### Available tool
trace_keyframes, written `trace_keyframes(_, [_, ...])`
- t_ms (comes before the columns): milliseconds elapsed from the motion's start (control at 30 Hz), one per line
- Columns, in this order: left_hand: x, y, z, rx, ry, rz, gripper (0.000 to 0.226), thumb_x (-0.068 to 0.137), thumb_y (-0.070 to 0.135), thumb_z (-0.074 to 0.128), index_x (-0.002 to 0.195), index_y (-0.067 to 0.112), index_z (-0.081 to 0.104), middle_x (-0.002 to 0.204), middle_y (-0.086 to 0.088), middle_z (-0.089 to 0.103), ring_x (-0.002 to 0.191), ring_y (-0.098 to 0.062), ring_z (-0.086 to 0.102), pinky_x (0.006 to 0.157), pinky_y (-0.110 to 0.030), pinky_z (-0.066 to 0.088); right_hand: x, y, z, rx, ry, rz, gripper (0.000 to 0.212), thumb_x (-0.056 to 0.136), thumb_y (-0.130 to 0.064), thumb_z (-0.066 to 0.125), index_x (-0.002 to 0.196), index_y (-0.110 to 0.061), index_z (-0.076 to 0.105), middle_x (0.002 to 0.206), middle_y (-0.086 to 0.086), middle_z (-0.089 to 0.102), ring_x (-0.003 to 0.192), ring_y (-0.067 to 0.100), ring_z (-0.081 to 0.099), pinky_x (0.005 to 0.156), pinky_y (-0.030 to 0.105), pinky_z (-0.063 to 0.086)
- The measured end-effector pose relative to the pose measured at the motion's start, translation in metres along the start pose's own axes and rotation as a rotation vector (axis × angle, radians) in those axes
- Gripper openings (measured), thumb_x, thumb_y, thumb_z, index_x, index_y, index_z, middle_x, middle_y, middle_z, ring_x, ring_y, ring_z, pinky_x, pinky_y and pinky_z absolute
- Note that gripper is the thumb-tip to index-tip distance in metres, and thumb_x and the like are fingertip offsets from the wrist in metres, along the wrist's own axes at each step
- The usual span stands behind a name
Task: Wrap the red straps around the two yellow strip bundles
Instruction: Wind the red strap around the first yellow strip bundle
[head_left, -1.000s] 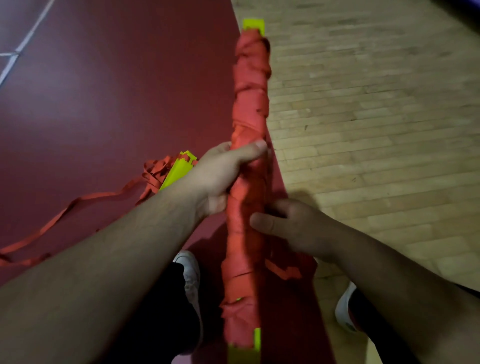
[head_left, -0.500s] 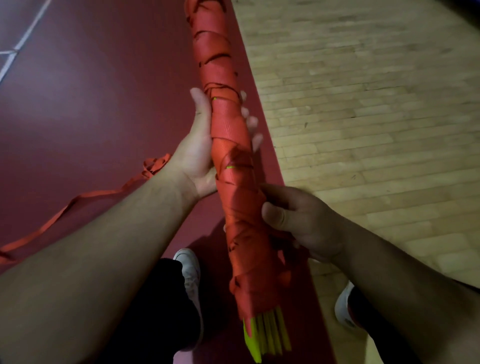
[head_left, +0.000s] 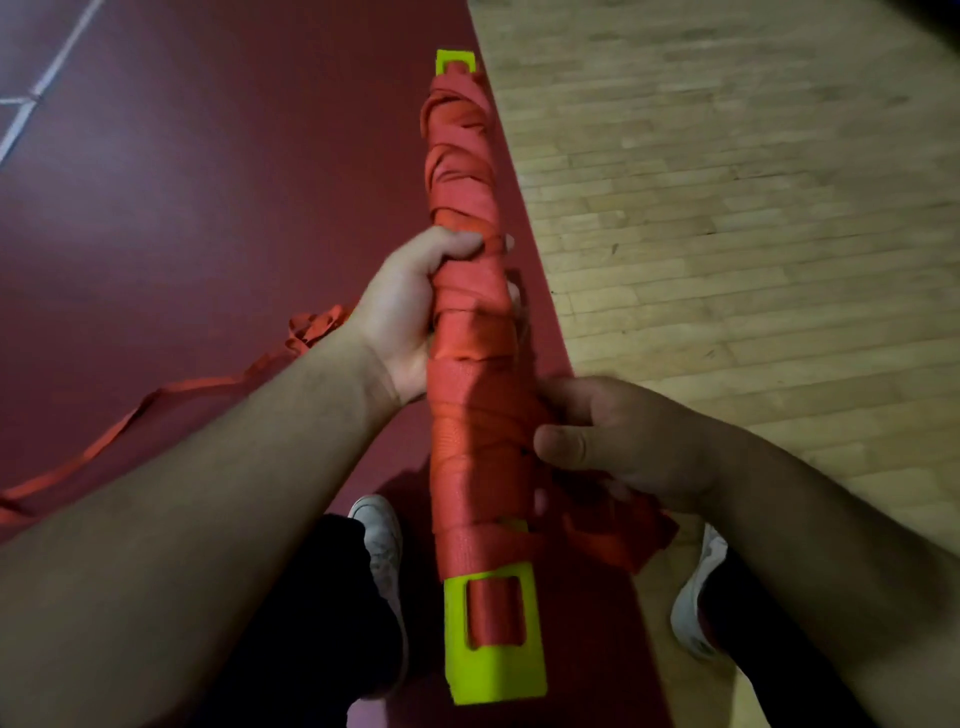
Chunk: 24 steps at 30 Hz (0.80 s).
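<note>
left hand (head_left: 410, 312) and right hand (head_left: 623, 441) gripping strap-wrapped yellow bundle (head_left: 467, 364); loose red strap (head_left: 156, 400) on maroon floor (head_left: 208, 182)

**A:** What are you losing on that feed?

**B:** Plenty. The red strap (head_left: 467, 322) is covering most of the yellow bundle (head_left: 493, 670), so I'm only seeing its two ends. Fingers of the left hand (head_left: 405, 312) are going round the back, just the tips peeking out. The right hand (head_left: 623, 441) is sitting in shadow, hiding where the strap's tail is starting. The loose strap (head_left: 171, 395) is ducking behind the left forearm (head_left: 208, 493) and running off the left edge.
</note>
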<state>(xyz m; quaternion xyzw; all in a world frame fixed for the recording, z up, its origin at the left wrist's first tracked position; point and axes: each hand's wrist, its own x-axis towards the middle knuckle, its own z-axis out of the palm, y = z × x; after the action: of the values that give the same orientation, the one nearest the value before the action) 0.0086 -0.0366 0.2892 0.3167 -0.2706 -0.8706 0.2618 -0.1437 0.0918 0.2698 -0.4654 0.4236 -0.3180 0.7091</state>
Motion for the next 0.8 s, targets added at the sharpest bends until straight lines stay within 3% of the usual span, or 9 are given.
trace_keyframes(100, [-0.002, -0.002, 0.004, -0.009, -0.028, 0.054, 0.045, 0.089, 0.046, 0.050, 0.116, 0.010, 0.057, 0.069, -0.011, 0.058, 0.059, -0.020, 0.060, 0.064, -0.028, 0.052, -0.002, 0.003, 0.010, 0.070, -0.045, -0.068, 0.046, 0.064, -0.063, 0.081, 0.095, -0.030, 0.073, 0.073, 0.013, 0.061, 0.043, 0.005, 0.050, 0.041, 0.018, 0.037])
trace_keyframes(200, [0.002, -0.008, 0.004, 0.154, 0.121, 0.169, 0.066, 0.093, 0.063, 0.040, 0.095, 0.002, 0.065, 0.074, -0.011, 0.066, 0.062, -0.019, 0.064, 0.066, -0.029, 0.056, 0.004, 0.006, 0.011, 0.143, 0.015, -0.091, 0.049, 0.062, -0.060, 0.086, 0.098, -0.029, 0.075, 0.079, 0.019, 0.056, 0.066, 0.031, 0.048, 0.063, 0.045, 0.038])
trace_keyframes(267, [0.006, -0.005, 0.000, 0.255, 0.214, 0.209, 0.069, 0.097, 0.059, 0.041, 0.108, -0.005, 0.066, 0.087, -0.017, 0.068, 0.065, -0.021, 0.067, 0.060, -0.030, 0.056, 0.005, 0.003, 0.009, 0.063, 0.097, -0.059, 0.061, 0.062, -0.061, 0.086, 0.103, -0.019, 0.072, 0.086, 0.032, 0.055, 0.081, 0.037, 0.046, 0.070, 0.053, 0.036])
trace_keyframes(333, [0.007, 0.002, -0.001, 0.299, 0.245, 0.133, 0.059, 0.099, 0.053, 0.045, 0.111, -0.001, 0.066, 0.092, -0.017, 0.069, 0.067, -0.022, 0.069, 0.058, -0.031, 0.057, 0.005, 0.000, 0.006, -0.068, 0.164, -0.037, 0.050, 0.071, -0.055, 0.083, 0.102, -0.018, 0.070, 0.095, 0.042, 0.059, 0.078, 0.036, 0.053, 0.070, 0.060, 0.045])
trace_keyframes(433, [0.002, 0.003, 0.006, 0.348, 0.221, -0.018, 0.048, 0.094, 0.050, 0.055, 0.068, 0.012, 0.068, 0.063, -0.007, 0.064, 0.048, -0.020, 0.062, 0.048, -0.025, 0.053, 0.004, -0.002, 0.010, -0.343, 0.206, -0.014, 0.021, 0.081, -0.036, 0.073, 0.094, -0.020, 0.071, 0.092, 0.010, 0.076, 0.079, 0.026, 0.072, 0.081, 0.060, 0.057])
trace_keyframes(500, [0.000, -0.007, 0.008, 0.341, 0.218, -0.046, 0.047, 0.088, 0.048, 0.063, 0.056, 0.014, 0.062, 0.053, -0.003, 0.058, 0.041, -0.016, 0.055, 0.045, -0.021, 0.048, 0.005, -0.002, 0.014, -0.412, 0.243, -0.023, 0.020, 0.081, -0.034, 0.082, 0.088, -0.020, 0.069, 0.084, 0.008, 0.076, 0.079, 0.033, 0.074, 0.076, 0.055, 0.060])
trace_keyframes(600, [0.002, -0.010, 0.006, 0.076, 0.096, -0.030, 0.022, 0.085, 0.035, 0.063, 0.080, 0.013, 0.060, 0.068, -0.002, 0.053, 0.053, -0.012, 0.053, 0.053, -0.022, 0.049, 0.004, -0.009, 0.013, -0.230, 0.275, -0.022, 0.057, 0.054, -0.060, 0.087, 0.090, -0.022, 0.065, 0.080, 0.017, 0.072, 0.069, 0.041, 0.069, 0.066, 0.054, 0.056])
trace_keyframes(667, [0.003, -0.007, 0.006, -0.160, -0.039, 0.013, 0.024, 0.081, 0.029, 0.056, 0.099, 0.014, 0.055, 0.074, -0.001, 0.050, 0.057, -0.009, 0.052, 0.055, -0.022, 0.050, 0.005, -0.006, 0.007, -0.149, 0.233, 0.026, 0.090, 0.041, -0.081, 0.081, 0.104, -0.017, 0.067, 0.102, 0.030, 0.069, 0.089, 0.048, 0.069, 0.082, 0.070, 0.052])
trace_keyframes(800, [0.004, -0.009, 0.004, -0.285, -0.188, 0.107, 0.040, 0.076, 0.035, 0.052, 0.112, 0.019, 0.056, 0.083, -0.006, 0.049, 0.069, -0.014, 0.053, 0.063, -0.026, 0.055, 0.004, 0.010, 0.014, 0.098, 0.037, 0.040, 0.081, 0.051, -0.077, 0.081, 0.101, -0.013, 0.075, 0.109, 0.024, 0.072, 0.106, 0.047, 0.066, 0.097, 0.067, 0.048])
